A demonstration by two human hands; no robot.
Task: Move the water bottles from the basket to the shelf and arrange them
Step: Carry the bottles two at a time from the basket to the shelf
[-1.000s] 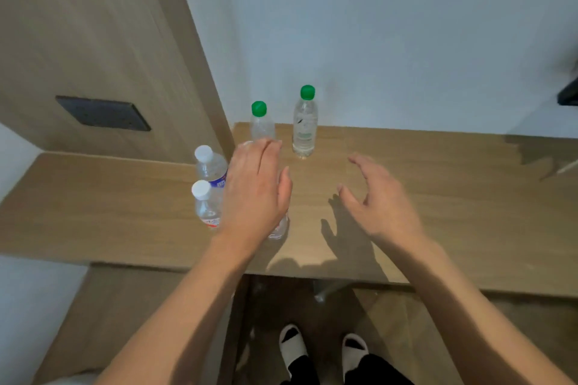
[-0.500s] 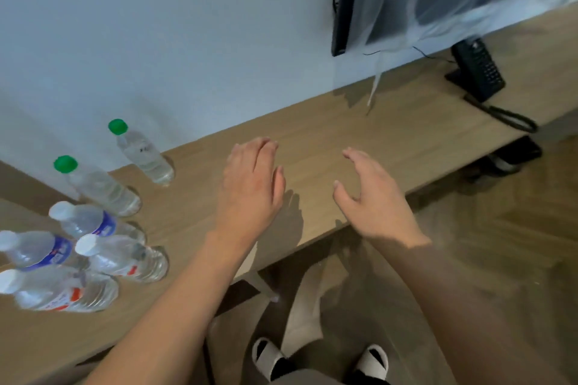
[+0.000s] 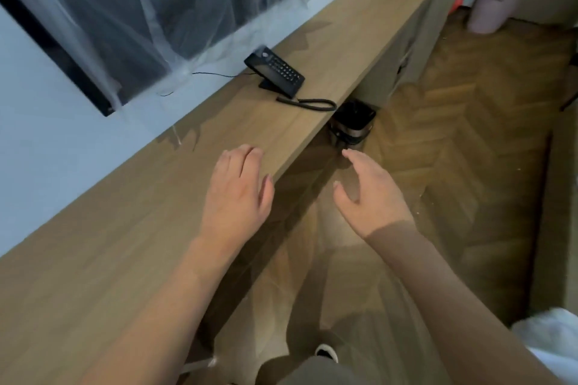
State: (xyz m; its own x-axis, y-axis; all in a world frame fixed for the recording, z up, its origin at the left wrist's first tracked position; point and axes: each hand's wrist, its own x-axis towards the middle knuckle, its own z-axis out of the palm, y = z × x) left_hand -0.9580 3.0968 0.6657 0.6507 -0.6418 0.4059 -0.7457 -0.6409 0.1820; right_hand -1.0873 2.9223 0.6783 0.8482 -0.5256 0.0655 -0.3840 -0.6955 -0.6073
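Observation:
No water bottle and no basket shows in the head view now. The long wooden shelf [image 3: 93, 259] runs from the lower left to the upper right along the white wall. My left hand [image 3: 237, 197] hovers palm down over the shelf's front edge, fingers loosely together, holding nothing. My right hand [image 3: 369, 197] is out past the edge, above the floor, fingers spread and empty.
A black desk phone [image 3: 275, 72] with a coiled cord stands on the shelf further right. A wall screen under clear plastic sheeting [image 3: 125, 9] hangs above. A black bin [image 3: 353, 125] sits on the parquet floor below the shelf edge. A pink object [image 3: 491, 6] stands far right.
The view has swung right along the shelf: the bottles at the left have gone out of frame, and the phone and floor have come in. Both hands stay empty and open.

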